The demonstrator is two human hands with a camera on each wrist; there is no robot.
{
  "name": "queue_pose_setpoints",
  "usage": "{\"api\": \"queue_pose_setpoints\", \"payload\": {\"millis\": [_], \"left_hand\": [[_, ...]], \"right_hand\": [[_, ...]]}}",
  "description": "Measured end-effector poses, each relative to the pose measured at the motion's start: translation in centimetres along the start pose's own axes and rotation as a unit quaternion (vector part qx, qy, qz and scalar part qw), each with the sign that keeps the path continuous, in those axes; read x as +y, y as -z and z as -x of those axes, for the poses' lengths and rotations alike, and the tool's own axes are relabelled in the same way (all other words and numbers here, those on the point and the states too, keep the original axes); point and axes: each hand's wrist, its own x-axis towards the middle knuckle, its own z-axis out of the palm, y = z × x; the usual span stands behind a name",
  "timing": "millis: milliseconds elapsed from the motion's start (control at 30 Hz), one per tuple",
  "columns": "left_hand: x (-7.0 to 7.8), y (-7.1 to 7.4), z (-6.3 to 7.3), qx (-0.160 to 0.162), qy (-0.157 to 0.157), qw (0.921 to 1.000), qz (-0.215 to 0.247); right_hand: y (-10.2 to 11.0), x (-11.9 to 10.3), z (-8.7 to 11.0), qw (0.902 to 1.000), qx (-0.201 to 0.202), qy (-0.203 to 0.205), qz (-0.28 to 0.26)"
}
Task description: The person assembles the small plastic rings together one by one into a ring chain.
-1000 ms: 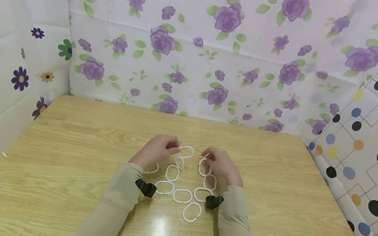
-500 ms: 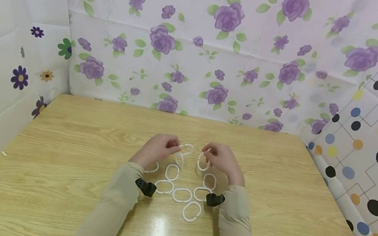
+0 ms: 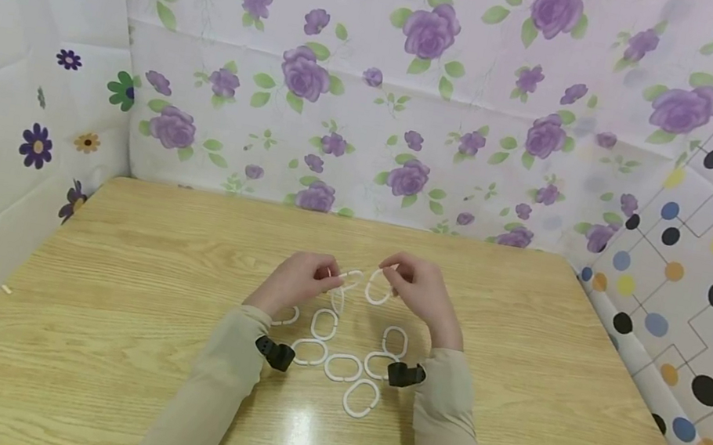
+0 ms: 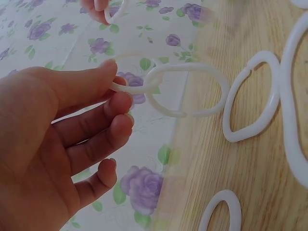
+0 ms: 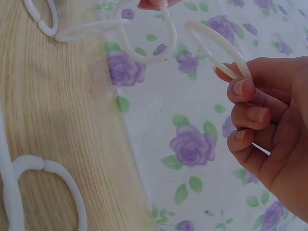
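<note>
My left hand [image 3: 299,280] pinches a white oval plastic link [image 4: 127,89] between thumb and fingers, above the wooden table. Hooked through it, a second white link [image 4: 225,91] hangs down towards the tabletop. Across from it, my right hand [image 3: 419,293] pinches a single white link [image 5: 219,37] at one end, raised and tilted, with its other end pointing at the left hand's pair. In the head view a narrow space separates this link from the held pair. Each link on show is an oval ring, and some have a small gap in the side.
Several more white links lie flat below the hands, among them one near the middle [image 3: 340,380], one at the front [image 3: 347,398] and one on the right [image 3: 406,345]. Another link [image 3: 297,315] is partly hidden by the left wrist. Patterned cloth [image 3: 371,138] walls the table [image 3: 128,341].
My right hand has lifted its link off the table and brought it up and leftward, closer to the left hand. The left hand stays nearly still, its link tilting slightly.
</note>
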Motion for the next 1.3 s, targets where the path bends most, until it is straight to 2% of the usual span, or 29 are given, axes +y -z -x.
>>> {"api": "queue_pose_setpoints", "payload": {"millis": [233,567,1300], "left_hand": [[-0.1,-0.1,0.0,-0.016,-0.024,0.9996,0.005],[-0.2,-0.4,-0.3,-0.052,-0.053,0.9971,-0.017],[-0.2,-0.6,-0.3,-0.065,-0.073,0.9951,-0.018]], "right_hand": [[-0.6,-0.4,-0.2,0.9994,-0.010,0.032,-0.002],[-1.1,-0.4,-0.4,0.9977,-0.033,0.056,0.018],[-1.8,-0.6,-0.7,0.9969,-0.057,0.049,0.024]]}}
